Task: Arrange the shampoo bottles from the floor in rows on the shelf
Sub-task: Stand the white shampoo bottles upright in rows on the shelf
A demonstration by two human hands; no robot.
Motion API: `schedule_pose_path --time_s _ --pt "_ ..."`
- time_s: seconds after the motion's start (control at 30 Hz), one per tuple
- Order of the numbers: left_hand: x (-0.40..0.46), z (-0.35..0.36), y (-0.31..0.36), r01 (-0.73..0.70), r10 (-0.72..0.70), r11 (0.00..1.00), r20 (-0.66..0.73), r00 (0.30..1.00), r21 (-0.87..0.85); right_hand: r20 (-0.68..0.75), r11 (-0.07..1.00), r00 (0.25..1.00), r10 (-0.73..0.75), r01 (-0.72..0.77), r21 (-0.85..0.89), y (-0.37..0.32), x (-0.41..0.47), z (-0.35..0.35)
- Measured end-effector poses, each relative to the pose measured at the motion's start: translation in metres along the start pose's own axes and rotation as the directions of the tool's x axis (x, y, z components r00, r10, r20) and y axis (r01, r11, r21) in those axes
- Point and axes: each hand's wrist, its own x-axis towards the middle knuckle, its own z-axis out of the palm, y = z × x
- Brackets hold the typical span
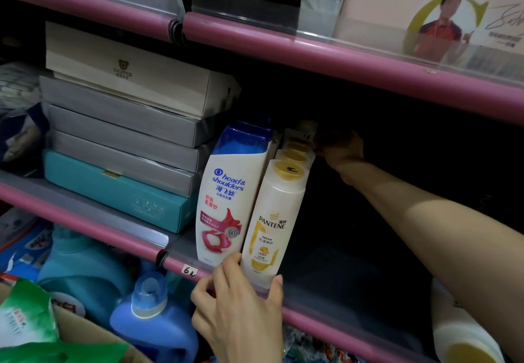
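A row of white Pantene shampoo bottles with gold caps runs back into the middle shelf (340, 314); the front Pantene bottle (272, 221) stands at the pink shelf edge. A white Head & Shoulders bottle (226, 204) with a blue cap stands just left of it. My left hand (241, 314) grips the base of the front Pantene bottle between thumb and fingers. My right hand (337, 147) reaches deep into the dark shelf and touches the rearmost bottle of the row; its fingers are hard to see. Another Pantene bottle (465, 337) shows at lower right under my forearm.
A stack of flat grey, beige and teal boxes (122, 135) fills the shelf to the left of the bottles. Dark free space lies right of the row. Blue detergent jugs (153, 320) and a cardboard box (85, 337) sit below. The upper shelf (312, 53) overhangs closely.
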Motion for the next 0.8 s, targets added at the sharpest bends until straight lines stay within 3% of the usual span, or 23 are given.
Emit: schedule_pose_path --time_s 0.27,0.43,0.53,0.67,0.73,0.8 --pt "-0.002 0.003 0.001 0.021 -0.021 0.998 -0.003 1.0 -0.054 0.075 0.995 0.996 0.041 -0.034 -0.098 -0.001 0.005 -0.004" --pt "-0.001 0.007 -0.001 -0.013 0.01 0.997 -0.042 0.999 -0.078 0.143 0.998 0.987 0.068 -0.068 -0.005 -0.008 -0.003 -0.014" --pt "0.0 0.008 -0.002 -0.058 0.054 0.995 -0.055 0.997 -0.077 0.196 0.974 0.98 -0.018 0.062 -0.22 -0.01 -0.017 -0.033" --pt "-0.002 0.002 -0.003 -0.101 0.092 0.991 -0.106 0.99 -0.086 0.347 0.888 0.929 -0.128 0.263 -0.377 0.006 -0.054 -0.086" --pt "-0.007 0.0 0.001 -0.114 0.101 0.989 -0.14 0.985 -0.091 0.48 0.775 0.869 -0.124 0.387 -0.5 0.025 -0.074 -0.121" --pt "-0.018 -0.001 0.009 -0.138 0.114 0.982 -0.176 0.978 -0.13 0.617 0.619 0.787 -0.001 0.485 -0.617 0.049 -0.094 -0.157"
